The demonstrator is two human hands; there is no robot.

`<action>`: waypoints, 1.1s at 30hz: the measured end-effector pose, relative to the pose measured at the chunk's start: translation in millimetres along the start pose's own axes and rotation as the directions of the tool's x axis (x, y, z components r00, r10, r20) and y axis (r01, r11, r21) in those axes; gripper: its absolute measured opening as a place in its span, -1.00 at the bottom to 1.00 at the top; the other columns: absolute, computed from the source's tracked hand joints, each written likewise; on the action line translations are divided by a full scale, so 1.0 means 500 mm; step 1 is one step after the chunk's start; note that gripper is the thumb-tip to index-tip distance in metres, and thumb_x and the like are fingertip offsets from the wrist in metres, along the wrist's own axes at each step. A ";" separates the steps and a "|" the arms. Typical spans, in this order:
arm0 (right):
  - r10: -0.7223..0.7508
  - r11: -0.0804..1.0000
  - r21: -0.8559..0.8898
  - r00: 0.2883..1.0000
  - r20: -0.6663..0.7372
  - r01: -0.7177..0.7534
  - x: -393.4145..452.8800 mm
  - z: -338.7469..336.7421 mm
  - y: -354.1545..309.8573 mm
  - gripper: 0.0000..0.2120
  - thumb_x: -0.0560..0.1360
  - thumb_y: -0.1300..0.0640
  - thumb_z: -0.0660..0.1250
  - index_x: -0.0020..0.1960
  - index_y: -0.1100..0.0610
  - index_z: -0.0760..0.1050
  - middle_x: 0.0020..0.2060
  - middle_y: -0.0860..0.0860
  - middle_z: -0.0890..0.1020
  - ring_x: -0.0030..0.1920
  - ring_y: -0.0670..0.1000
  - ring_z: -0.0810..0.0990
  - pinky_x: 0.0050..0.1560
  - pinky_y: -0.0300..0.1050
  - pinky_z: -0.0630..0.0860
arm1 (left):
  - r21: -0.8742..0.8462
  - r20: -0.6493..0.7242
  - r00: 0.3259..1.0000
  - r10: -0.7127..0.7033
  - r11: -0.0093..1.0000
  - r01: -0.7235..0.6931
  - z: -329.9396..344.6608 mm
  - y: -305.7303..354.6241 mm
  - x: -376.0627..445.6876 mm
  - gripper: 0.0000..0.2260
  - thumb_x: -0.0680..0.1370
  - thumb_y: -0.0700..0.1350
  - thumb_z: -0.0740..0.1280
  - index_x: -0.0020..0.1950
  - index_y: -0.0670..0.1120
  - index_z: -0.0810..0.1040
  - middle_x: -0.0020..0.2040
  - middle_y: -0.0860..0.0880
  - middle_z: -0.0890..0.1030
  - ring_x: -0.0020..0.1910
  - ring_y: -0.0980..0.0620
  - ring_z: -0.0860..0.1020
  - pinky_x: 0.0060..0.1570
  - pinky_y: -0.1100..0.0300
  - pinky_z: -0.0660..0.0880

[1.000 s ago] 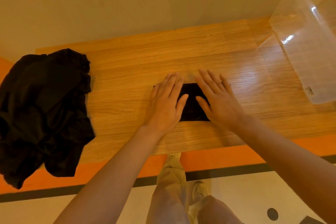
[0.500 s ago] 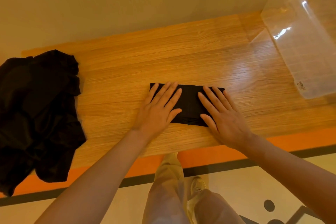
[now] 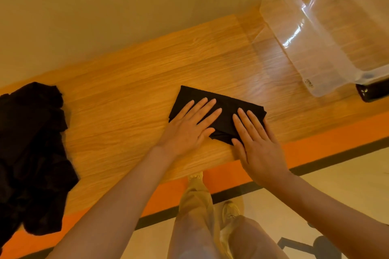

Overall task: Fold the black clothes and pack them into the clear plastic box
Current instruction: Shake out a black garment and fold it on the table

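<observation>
One small folded black garment lies flat near the front edge of the light wooden table. The left hand and right hand press on it with straight, slightly spread fingers, palms down, gripping nothing. The large clear plastic box stands at the far right, well apart, apparently holding no clothes. A crumpled heap of black clothes hangs over the table's left end, unfolded. By this evidence the first piece is folded but unpacked; most of the work remains.
</observation>
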State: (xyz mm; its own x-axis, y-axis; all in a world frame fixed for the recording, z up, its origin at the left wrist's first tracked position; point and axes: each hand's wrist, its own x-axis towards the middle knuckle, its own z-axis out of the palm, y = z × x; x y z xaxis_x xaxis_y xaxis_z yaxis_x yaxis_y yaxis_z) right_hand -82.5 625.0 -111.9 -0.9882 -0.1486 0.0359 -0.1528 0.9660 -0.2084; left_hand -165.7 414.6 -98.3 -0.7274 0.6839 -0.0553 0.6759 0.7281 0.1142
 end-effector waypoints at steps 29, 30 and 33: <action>0.449 0.883 -0.012 0.853 -0.268 -0.468 0.024 -0.018 0.093 -0.52 0.64 -0.05 0.00 0.46 0.16 0.30 0.45 0.12 0.33 0.48 0.08 0.23 0.48 0.02 0.06 | -0.087 0.088 0.864 0.496 0.868 -0.489 -0.002 0.069 0.357 -0.43 0.60 0.16 -0.08 0.55 -0.06 0.13 0.57 -0.11 0.07 0.55 -0.06 -0.01 0.52 0.03 -0.06; 0.454 0.880 -0.009 0.847 -0.275 -0.475 0.024 -0.017 0.092 -0.52 0.64 -0.04 0.01 0.46 0.16 0.30 0.45 0.12 0.33 0.48 0.08 0.22 0.48 0.02 0.06 | -0.080 0.089 0.862 0.499 0.866 -0.494 -0.001 0.071 0.359 -0.43 0.60 0.16 -0.09 0.56 -0.06 0.12 0.57 -0.11 0.07 0.55 -0.06 -0.02 0.52 0.02 -0.06; 0.463 0.875 -0.004 0.840 -0.283 -0.483 0.018 -0.014 0.095 -0.53 0.64 -0.03 0.03 0.47 0.16 0.29 0.46 0.11 0.32 0.48 0.07 0.21 0.49 0.02 0.06 | -0.078 0.076 0.869 0.490 0.871 -0.484 0.009 0.081 0.355 -0.43 0.60 0.16 -0.09 0.56 -0.06 0.11 0.57 -0.11 0.06 0.55 -0.06 -0.03 0.52 0.00 -0.05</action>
State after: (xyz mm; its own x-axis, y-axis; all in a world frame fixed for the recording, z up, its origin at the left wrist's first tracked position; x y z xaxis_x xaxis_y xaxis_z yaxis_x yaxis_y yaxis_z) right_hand -98.8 671.2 -114.5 -0.9000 0.3819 0.2099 0.3440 0.9183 -0.1958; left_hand -267.3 565.7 -108.2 -0.2921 0.9540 -0.0674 0.9320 0.2997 0.2037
